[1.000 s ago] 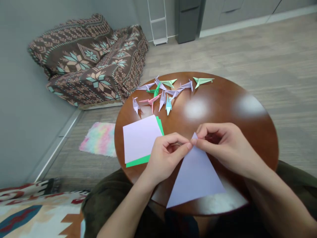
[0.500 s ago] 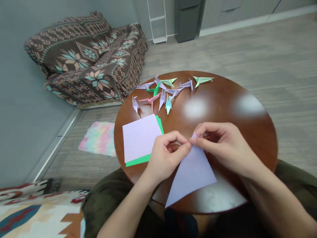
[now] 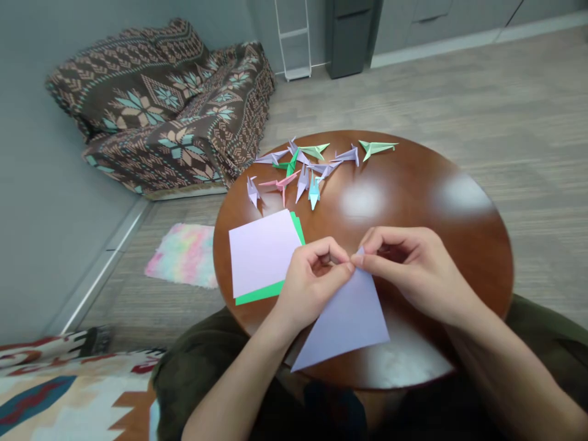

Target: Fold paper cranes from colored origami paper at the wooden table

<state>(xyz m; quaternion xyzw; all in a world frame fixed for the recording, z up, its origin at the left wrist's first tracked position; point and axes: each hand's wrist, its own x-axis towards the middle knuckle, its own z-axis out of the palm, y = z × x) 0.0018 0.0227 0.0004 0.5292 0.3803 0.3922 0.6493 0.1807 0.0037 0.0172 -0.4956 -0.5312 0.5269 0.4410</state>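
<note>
A sheet of lavender origami paper [image 3: 346, 321], folded into a triangle, hangs point-up between my hands over the near side of the table. My left hand [image 3: 315, 275] pinches it close to the top corner, thumb against forefinger. At the same corner my right hand [image 3: 407, 263] grips the paper between thumb and fingers, and the small tip shows above the thumb. The fingertips of both hands nearly touch. Left of my left hand lies a stack of square paper [image 3: 261, 254], lavender on top with green sheets [image 3: 260, 294] sticking out below.
Several folded paper cranes in lavender, pink, blue and green, such as a pink crane [image 3: 281, 184] and a pale green crane [image 3: 375, 148], stand at the far side of the round wooden table [image 3: 413, 196]. A covered sofa [image 3: 174, 122] and fluffy rug [image 3: 184, 256] are to the left.
The lower edge of the lavender triangle has swung slightly left and up. Both hands keep their pinch at the top corner. The view has shifted a little.
</note>
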